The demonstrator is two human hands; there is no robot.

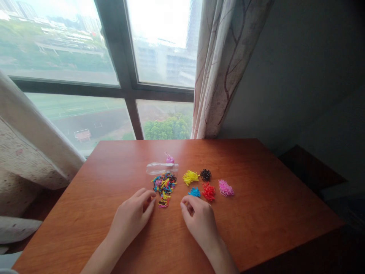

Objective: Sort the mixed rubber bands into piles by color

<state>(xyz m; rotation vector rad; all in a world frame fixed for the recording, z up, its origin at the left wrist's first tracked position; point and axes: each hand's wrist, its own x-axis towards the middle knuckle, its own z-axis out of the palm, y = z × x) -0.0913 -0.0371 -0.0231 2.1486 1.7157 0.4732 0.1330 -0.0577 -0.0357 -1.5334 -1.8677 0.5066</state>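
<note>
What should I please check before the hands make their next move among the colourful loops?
1. Mixed pile near the left hand: ok, just beyond its fingertips.
2. Yellow pile and pink pile apart: ok.
3. Blue pile separate from red pile: cannot tell, they lie very close.
4. Right hand free of loops: cannot tell, its fingers are curled.
5. Clear plastic wrapper well away from the mixed pile: not ok, it lies right by the far edge.

Blue bands (pixel 194 191) partly hidden behind the right hand (pixel 201 219), both forearms (pixel 107 249) cut off at bottom
</note>
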